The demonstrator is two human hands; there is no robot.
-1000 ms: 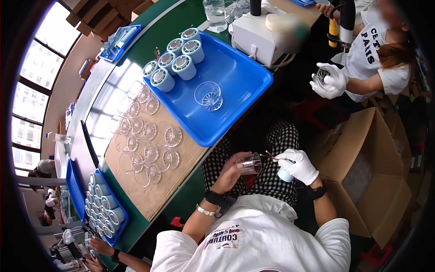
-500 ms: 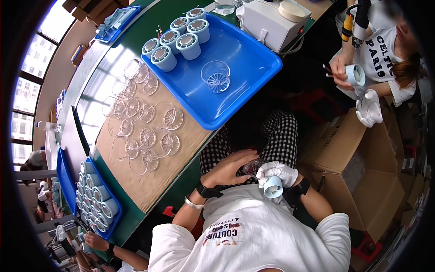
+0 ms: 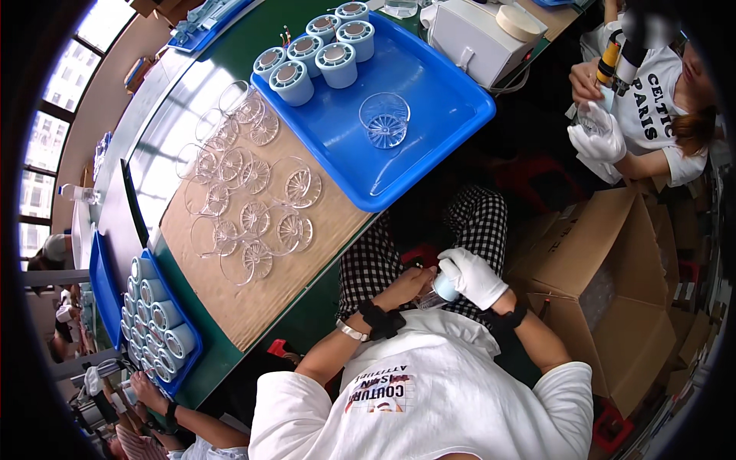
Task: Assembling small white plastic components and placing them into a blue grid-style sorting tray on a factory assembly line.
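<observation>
Over my lap, my right hand (image 3: 473, 277), in a white glove, is closed round a light-blue cylindrical part (image 3: 445, 289). Clear plastic (image 3: 431, 301), cup-like, shows just below that part; whether the two are joined I cannot tell. Bare and with fingers curled, my left hand (image 3: 406, 286) meets the light-blue part from the left. What its fingertips pinch is hidden. On the table to the left, several clear cups (image 3: 255, 218) with ribbed bases stand on a cardboard sheet (image 3: 230, 307). One more clear cup (image 3: 385, 121) sits in the blue tray (image 3: 429, 146).
Several light-blue round units (image 3: 337, 65) fill the tray's far left corner. Behind it stands a white box-shaped device (image 3: 475, 46). An open carton (image 3: 613, 307) is at my right. A co-worker's gloved hand (image 3: 598, 138) holds a clear cup. Another tray (image 3: 192, 360) holds stacked light-blue parts.
My left hand has gone from spread fingers to curled ones against the light-blue part. My gloved hand has turned over it. The co-worker has brought a light-blue part and clear cup together.
</observation>
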